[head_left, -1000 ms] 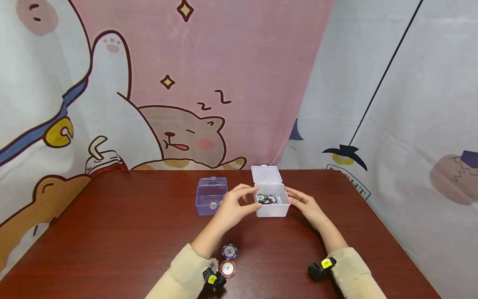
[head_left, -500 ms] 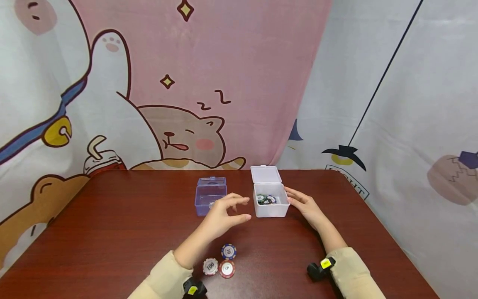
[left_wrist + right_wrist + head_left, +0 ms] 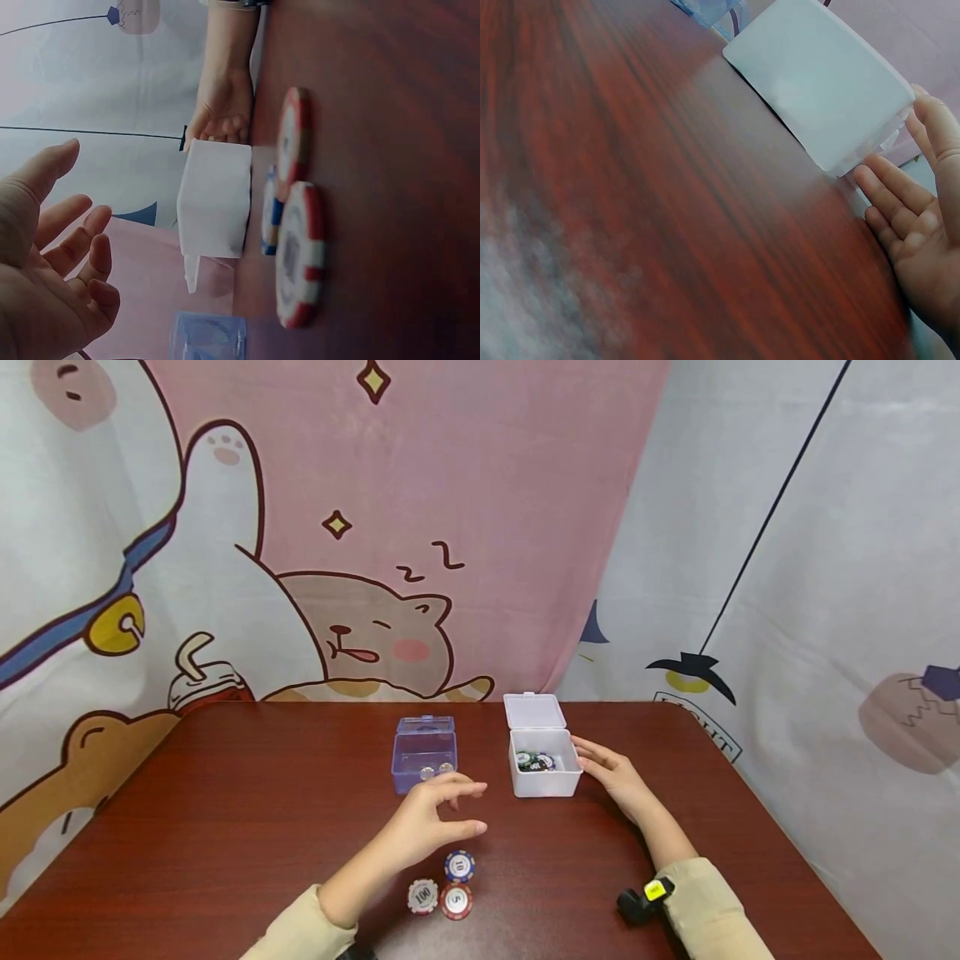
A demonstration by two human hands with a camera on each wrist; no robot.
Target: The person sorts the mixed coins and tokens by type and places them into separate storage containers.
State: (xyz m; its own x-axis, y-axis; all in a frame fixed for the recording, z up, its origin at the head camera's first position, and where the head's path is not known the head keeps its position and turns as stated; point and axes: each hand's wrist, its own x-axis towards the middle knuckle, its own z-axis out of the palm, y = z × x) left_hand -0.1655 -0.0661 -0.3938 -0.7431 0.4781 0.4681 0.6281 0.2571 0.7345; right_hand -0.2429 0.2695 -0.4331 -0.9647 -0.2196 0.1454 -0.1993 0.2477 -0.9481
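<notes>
My left hand [image 3: 423, 818] hovers over the table with nothing in it, thumb and fingers spread apart. Just below it on the wood lie three poker chips: a blue one [image 3: 460, 866] marked 10, a white one [image 3: 423, 897] marked 100 and a red one [image 3: 456, 901] marked 5. My right hand [image 3: 617, 777] rests against the right side of a white plastic box [image 3: 546, 783], fingers fairly straight and thumb at its near corner. The box's lid [image 3: 535, 711] stands raised at the back. Inside lie several green, black and blue chips [image 3: 536, 762].
Left of the white box stands a clear blue box [image 3: 408, 781] with its lid up and small clear round pieces [image 3: 427, 773] in it. The dark red-brown table [image 3: 225, 827] ends at a printed cloth backdrop [image 3: 487, 485].
My left hand has drawn back from the white box, down and left toward the three chips, which its arm partly covered before. The right hand stays at the box.
</notes>
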